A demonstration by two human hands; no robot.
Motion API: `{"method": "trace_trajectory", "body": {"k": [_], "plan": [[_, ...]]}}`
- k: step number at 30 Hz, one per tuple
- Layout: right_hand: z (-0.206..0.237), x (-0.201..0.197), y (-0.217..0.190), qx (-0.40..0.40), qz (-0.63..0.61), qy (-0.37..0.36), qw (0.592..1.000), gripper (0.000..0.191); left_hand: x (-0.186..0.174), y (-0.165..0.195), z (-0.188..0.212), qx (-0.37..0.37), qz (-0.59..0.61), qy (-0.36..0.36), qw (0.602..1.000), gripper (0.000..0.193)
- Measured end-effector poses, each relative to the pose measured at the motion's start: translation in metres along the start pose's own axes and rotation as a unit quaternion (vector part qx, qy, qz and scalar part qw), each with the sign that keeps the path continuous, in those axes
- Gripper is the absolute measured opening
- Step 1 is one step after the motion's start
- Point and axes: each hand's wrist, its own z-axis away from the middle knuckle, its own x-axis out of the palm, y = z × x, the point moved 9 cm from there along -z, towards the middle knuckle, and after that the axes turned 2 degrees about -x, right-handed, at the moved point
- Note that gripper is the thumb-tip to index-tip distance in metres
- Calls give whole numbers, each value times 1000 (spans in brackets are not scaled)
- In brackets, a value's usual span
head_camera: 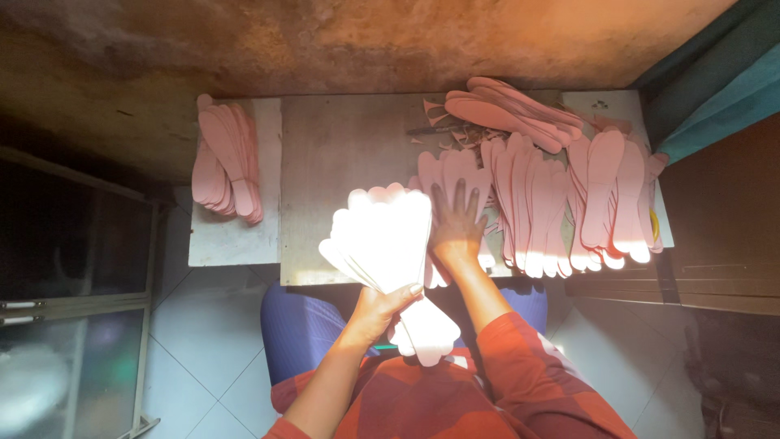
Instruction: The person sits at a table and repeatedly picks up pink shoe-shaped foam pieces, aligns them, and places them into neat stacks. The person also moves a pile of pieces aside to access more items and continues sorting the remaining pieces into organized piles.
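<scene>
Gripping a fanned bundle of pink shoe insoles (386, 240), the left hand (382, 309) has its fingers wrapped shut around the narrow lower part of the stack, thumb across the front; the fan spreads up and away from the grip, brightly sunlit, with a few ends hanging below the hand over the lap. Just to the right of that grip, the right hand (457, 221) lies flat, fingers spread apart, pressing down on insoles lying on the wooden board (341, 154); it clamps nothing. Farther right of that hand, rows of overlapping insoles (569, 203) cover the board, with another heap (512, 110) beyond them. Well off to the left of the gripped bundle, a separate pile (226, 158) rests on a white slab (227, 240).
</scene>
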Motion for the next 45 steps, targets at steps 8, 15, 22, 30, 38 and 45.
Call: {"method": "trace_trajectory", "body": {"k": [8,15,22,30,38,45], "plan": [[78,-34,22,-40,-572,18,819,39,4,-2,-16,61,13,0,998,45],[147,9,-19,-2,-638,-80,766,38,-11,-24,-16,50,90,32,994,65],[147,26,-18,33,-673,-54,737,17,-32,-35,2,3,115,47,992,65],[142,31,-7,65,-728,-154,665,25,-33,-21,11,23,102,53,993,65],[141,19,0,54,-749,-133,647,27,-23,-10,10,30,101,26,994,73],[124,21,20,80,-767,-73,632,32,-33,-12,7,39,91,63,993,71]]}}
